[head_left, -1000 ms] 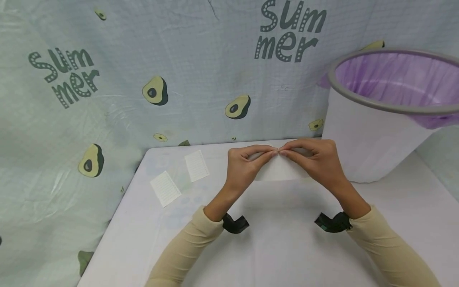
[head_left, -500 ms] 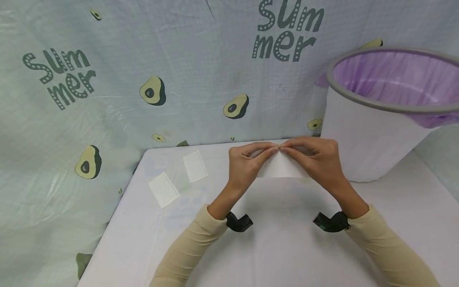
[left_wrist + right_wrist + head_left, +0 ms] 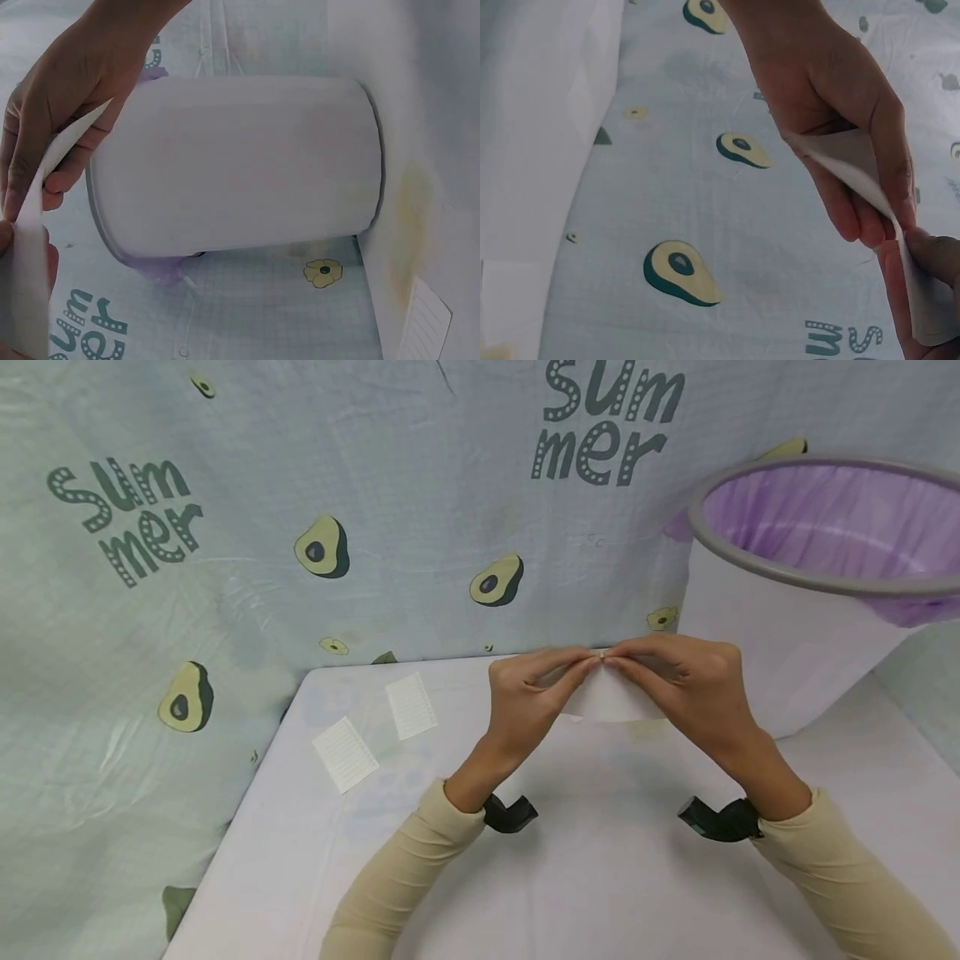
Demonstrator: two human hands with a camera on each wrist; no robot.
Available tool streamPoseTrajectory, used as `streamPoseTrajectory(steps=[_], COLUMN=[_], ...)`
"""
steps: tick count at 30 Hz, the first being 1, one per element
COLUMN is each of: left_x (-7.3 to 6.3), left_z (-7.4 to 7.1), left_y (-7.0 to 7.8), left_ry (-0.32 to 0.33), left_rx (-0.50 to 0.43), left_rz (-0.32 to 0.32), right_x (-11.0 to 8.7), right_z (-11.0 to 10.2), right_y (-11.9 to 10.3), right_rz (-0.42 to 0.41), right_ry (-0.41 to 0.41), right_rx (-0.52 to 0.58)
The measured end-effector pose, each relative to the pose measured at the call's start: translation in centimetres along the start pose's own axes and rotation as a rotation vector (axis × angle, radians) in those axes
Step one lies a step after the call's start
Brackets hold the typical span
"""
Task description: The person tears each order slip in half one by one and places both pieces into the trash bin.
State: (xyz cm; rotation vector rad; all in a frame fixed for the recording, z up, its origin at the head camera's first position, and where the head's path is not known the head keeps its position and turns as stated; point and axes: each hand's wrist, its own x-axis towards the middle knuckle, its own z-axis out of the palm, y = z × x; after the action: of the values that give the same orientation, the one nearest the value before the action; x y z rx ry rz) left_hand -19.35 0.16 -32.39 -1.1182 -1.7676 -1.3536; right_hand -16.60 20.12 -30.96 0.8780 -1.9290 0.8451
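Note:
A small sheet of white paper (image 3: 611,697) is pinched at its top edge by both hands, above the far part of the table. My left hand (image 3: 525,693) grips it between thumb and index finger; my right hand (image 3: 686,689) does the same, its fingertips meeting the left ones. In the left wrist view the paper (image 3: 30,270) looks bent and seen nearly edge-on. The right wrist view shows the paper (image 3: 855,169) running between both hands. Whether it is torn at the pinch cannot be told.
Two lined paper slips (image 3: 411,706) lie on the white table (image 3: 465,893) at left. Another lined slip (image 3: 427,322) lies beneath the held paper. A white bin (image 3: 738,652) with a purple liner (image 3: 825,518) stands at right. Avocado-print cloth (image 3: 405,527) hangs behind.
Both hands have shifted slightly right and farther from the body with the paper between them. Their pinch looks the same. The slips at left and the bin have stayed put.

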Motion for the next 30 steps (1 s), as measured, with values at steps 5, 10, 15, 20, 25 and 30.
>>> streamPoseTrajectory(steps=[5,10,15,20,25,30], left_x=[0.6,1.1,1.3,1.2,1.7,2.2], left_z=[0.3,0.7,1.2,1.1,0.8,0.3], left_y=[0.6,1.0,1.2,1.5,1.7,1.7], left_ry=[-0.041,-0.043,-0.008,0.006,-0.035,-0.087], left_rx=[-0.046,-0.135,-0.196,-0.193,-0.195,-0.23], left_rz=[-0.048,-0.098,-0.129,-0.124,-0.112,-0.132], right_x=[0.2,0.3,0.3,0.1,0.2,0.5], right_z=[-1.0,-1.5,-1.6,-1.6,-2.1,-2.6], right_y=[-0.5,-0.9,-1.2,-1.3,-1.2,-0.8], right_rz=[0.009,0.091,0.156,0.183,0.195,0.175], right_ry=[-0.032,-0.007,0.03,0.046,0.045,0.028], right_rx=[-0.019,0.064,0.107,0.136,0.13,0.121])
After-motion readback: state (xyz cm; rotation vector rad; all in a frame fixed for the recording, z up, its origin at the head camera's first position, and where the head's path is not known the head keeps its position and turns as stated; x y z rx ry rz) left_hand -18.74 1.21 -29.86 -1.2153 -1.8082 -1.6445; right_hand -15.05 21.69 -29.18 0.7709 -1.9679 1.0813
